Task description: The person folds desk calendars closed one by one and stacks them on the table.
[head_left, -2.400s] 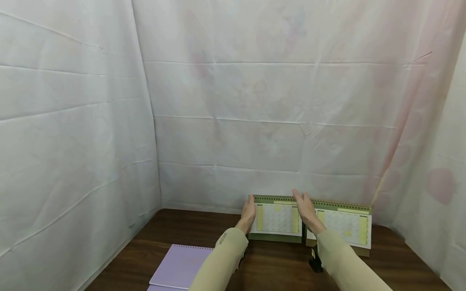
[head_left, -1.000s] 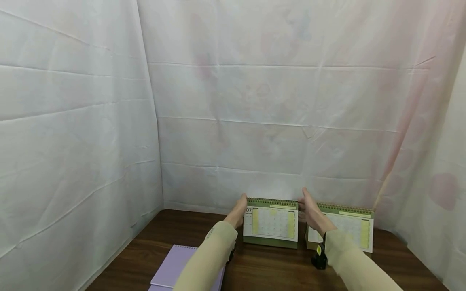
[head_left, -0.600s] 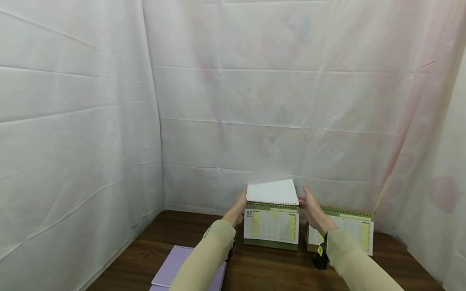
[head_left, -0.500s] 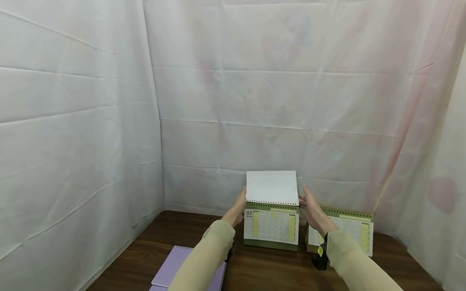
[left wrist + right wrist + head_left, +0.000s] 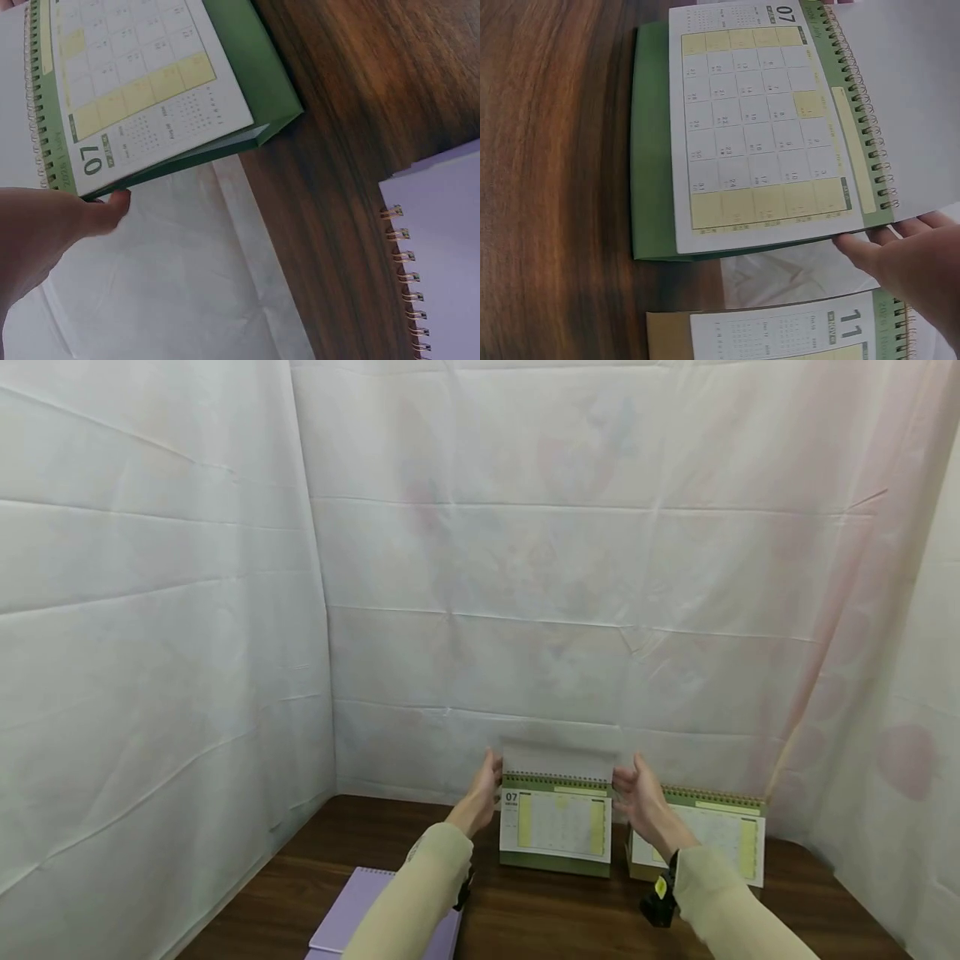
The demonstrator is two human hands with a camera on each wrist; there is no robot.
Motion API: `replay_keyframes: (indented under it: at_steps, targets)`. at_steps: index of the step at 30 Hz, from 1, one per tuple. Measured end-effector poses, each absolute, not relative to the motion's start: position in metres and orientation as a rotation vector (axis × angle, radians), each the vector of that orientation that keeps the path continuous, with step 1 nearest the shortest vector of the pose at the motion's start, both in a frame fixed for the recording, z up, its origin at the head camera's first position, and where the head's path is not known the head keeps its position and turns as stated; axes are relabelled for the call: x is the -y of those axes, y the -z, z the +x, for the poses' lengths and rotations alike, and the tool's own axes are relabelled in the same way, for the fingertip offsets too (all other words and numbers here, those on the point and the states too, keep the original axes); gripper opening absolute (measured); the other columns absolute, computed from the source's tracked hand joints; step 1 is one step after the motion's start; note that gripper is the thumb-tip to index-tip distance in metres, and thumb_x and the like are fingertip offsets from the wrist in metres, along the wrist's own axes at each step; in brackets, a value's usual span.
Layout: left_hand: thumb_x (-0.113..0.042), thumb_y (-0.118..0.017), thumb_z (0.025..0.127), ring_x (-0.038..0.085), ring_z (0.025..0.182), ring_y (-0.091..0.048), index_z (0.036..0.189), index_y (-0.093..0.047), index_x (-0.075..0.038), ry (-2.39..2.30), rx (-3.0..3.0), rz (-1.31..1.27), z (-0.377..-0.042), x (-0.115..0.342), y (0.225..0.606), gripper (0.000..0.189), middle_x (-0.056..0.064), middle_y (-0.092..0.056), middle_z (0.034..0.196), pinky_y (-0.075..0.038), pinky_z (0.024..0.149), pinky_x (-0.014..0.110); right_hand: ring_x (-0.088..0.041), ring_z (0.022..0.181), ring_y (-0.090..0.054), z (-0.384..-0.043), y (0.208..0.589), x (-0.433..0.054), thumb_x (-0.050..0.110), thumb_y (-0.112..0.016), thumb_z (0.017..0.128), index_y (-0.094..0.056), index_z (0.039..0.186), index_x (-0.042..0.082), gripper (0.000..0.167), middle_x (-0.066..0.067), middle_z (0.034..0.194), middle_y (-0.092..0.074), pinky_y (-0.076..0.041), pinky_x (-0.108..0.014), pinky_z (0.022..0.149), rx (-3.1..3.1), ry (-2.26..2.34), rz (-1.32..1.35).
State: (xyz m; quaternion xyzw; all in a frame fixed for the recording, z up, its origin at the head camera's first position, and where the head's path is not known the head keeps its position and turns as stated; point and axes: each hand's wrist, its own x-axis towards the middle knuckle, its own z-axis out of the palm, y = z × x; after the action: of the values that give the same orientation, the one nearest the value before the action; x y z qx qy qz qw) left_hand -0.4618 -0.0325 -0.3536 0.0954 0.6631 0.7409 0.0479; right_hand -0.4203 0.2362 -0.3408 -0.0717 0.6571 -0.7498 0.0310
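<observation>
A green desk calendar (image 5: 555,866) showing month 07 stands upright on the table, in front of the back curtain. A blank white sheet (image 5: 915,105) rises behind its spiral binding. My left hand (image 5: 480,795) is at the calendar's left side, its fingertips right at the edge near the binding, as the left wrist view shows. On the opposite side my right hand (image 5: 647,802) has its fingers loosely extended at the right edge by the rings. Neither hand curls round the calendar.
A second calendar (image 5: 712,839), month 11 in the right wrist view, stands close by on the right, partly behind my right forearm. A purple spiral notebook (image 5: 352,906) lies at the front left of the wooden table (image 5: 525,927). White curtains (image 5: 480,552) enclose the back and sides.
The calendar has come a little left and nearer, away from the second one. A white sheet has flipped up over its binding and tipped backward. Both hands have eased outward slightly.
</observation>
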Motion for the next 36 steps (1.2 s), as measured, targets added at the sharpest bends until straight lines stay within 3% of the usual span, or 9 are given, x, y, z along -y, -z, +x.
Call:
replay_keyframes:
  at_steps: [3,5,7,8,11,14,19,23,36]
  targets:
    - [-0.055,-0.011,0.103,0.047,0.145,-0.014,0.15,-0.021,0.002,-2.259,-2.014,0.306,-0.462,0.035,0.355,0.075,0.03,-0.02,0.155,-0.009,0.119,0.058,-0.039,0.149,0.009,-0.421,0.343,-0.238,0.054,-0.01,0.102,-0.045,0.132,-0.003,0.073,-0.03,0.147,-0.032,-0.003,-0.057,0.12,-1.956,2.379,-0.217]
    - [-0.058,-0.012,0.102,0.048,0.138,-0.029,0.144,-0.029,0.006,-2.259,-2.016,0.319,-0.462,0.036,0.357,0.078,0.034,-0.035,0.144,-0.018,0.117,0.056,-0.039,0.148,0.011,-0.42,0.343,-0.239,0.051,-0.012,0.104,-0.053,0.113,0.007,0.061,-0.014,0.108,-0.05,-0.002,-0.056,0.121,-1.92,2.412,-0.222]
    - [-0.058,-0.012,0.102,0.041,0.107,-0.046,0.137,-0.039,0.005,-2.255,-2.026,0.33,-0.463,0.037,0.358,0.078,0.028,-0.05,0.118,-0.031,0.107,0.05,-0.038,0.148,0.016,-0.421,0.344,-0.24,0.05,-0.013,0.104,-0.055,0.11,0.011,0.058,-0.013,0.109,-0.049,0.001,-0.056,0.121,-1.906,2.419,-0.231]
    - [-0.058,-0.011,0.101,0.036,0.089,-0.045,0.131,-0.045,0.003,-2.248,-2.035,0.329,-0.463,0.038,0.358,0.077,0.022,-0.051,0.104,-0.035,0.097,0.046,-0.037,0.147,0.018,-0.421,0.345,-0.241,0.051,-0.011,0.104,-0.052,0.127,0.008,0.064,-0.019,0.128,-0.048,0.004,-0.056,0.12,-1.919,2.393,-0.249]
    - [-0.055,-0.008,0.103,0.023,0.081,-0.045,0.123,-0.057,-0.005,-2.204,-2.098,0.343,-0.464,0.041,0.36,0.074,0.011,-0.056,0.101,-0.038,0.086,0.042,-0.035,0.146,0.023,-0.421,0.347,-0.243,0.052,-0.005,0.103,-0.016,0.153,-0.002,0.074,-0.022,0.162,0.002,0.009,-0.056,0.119,-1.966,2.311,-0.293]
    - [-0.053,-0.006,0.103,0.025,0.106,-0.053,0.125,-0.059,-0.007,-2.173,-2.135,0.348,-0.464,0.043,0.361,0.074,0.013,-0.054,0.131,-0.037,0.102,0.051,-0.036,0.147,0.019,-0.422,0.349,-0.244,0.053,-0.002,0.102,-0.006,0.153,-0.003,0.076,-0.018,0.161,0.011,0.009,-0.055,0.119,-1.988,2.259,-0.327]
    - [-0.056,-0.007,0.102,0.042,0.124,-0.041,0.135,-0.052,-0.005,-2.191,-2.122,0.379,-0.465,0.042,0.363,0.076,0.021,-0.044,0.14,-0.021,0.115,0.057,-0.038,0.148,0.014,-0.424,0.352,-0.244,0.056,-0.004,0.102,0.0,0.153,-0.002,0.078,-0.019,0.161,0.011,0.003,-0.054,0.121,-2.038,2.238,-0.369]
    - [-0.063,-0.008,0.099,0.043,0.147,-0.012,0.15,-0.032,-0.007,-2.208,-2.101,0.357,-0.464,0.036,0.368,0.08,0.018,-0.02,0.16,-0.01,0.117,0.061,-0.038,0.149,0.012,-0.425,0.361,-0.243,0.064,-0.006,0.098,0.011,0.152,0.001,0.084,-0.018,0.16,0.015,0.0,-0.054,0.121,-2.212,2.127,-0.364]
    - [-0.086,-0.013,0.083,0.053,0.143,0.008,0.156,0.005,-0.021,-2.225,-2.071,0.053,-0.457,0.015,0.404,0.099,0.021,0.01,0.161,-0.001,0.105,0.078,-0.038,0.141,0.032,-0.434,0.394,-0.224,0.067,-0.008,0.097,0.027,0.149,0.02,0.078,-0.008,0.154,0.037,0.013,-0.065,0.113,-2.269,2.065,-0.271]
